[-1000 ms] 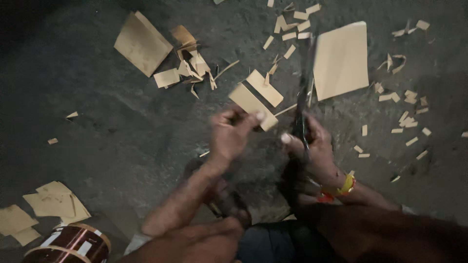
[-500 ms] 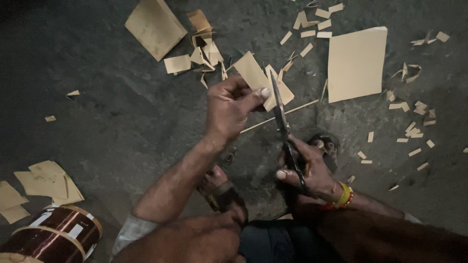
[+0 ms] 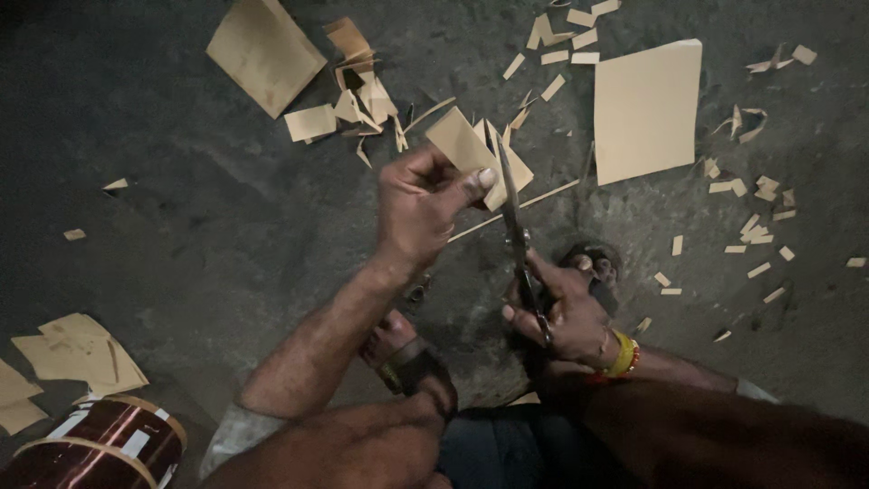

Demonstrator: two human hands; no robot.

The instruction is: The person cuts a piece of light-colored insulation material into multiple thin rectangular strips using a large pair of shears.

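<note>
Fingers point(image 3: 471, 181) of the left hand point(image 3: 418, 213) pinch a tan paper piece point(image 3: 463, 145) near the frame's centre, toward 12 o'clock. Right hand point(image 3: 566, 312), at 5 o'clock from it, is wrapped tight around the scissors point(image 3: 518, 240) handles, blades reaching up beside the piece. Paper scraps point(image 3: 756, 226) litter the dark floor point(image 3: 181, 199); a large sheet point(image 3: 647, 109) lies at 1 o'clock, a copper wire spool point(image 3: 104, 448) at 7 o'clock.

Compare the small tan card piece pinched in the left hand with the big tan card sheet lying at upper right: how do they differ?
The small tan card piece is held off the ground by the left hand, tilted, beside the scissors gripped in the right hand. The big tan card sheet lies flat on the dark floor, untouched and much larger. Both are the same pale tan and straight-edged.
</note>
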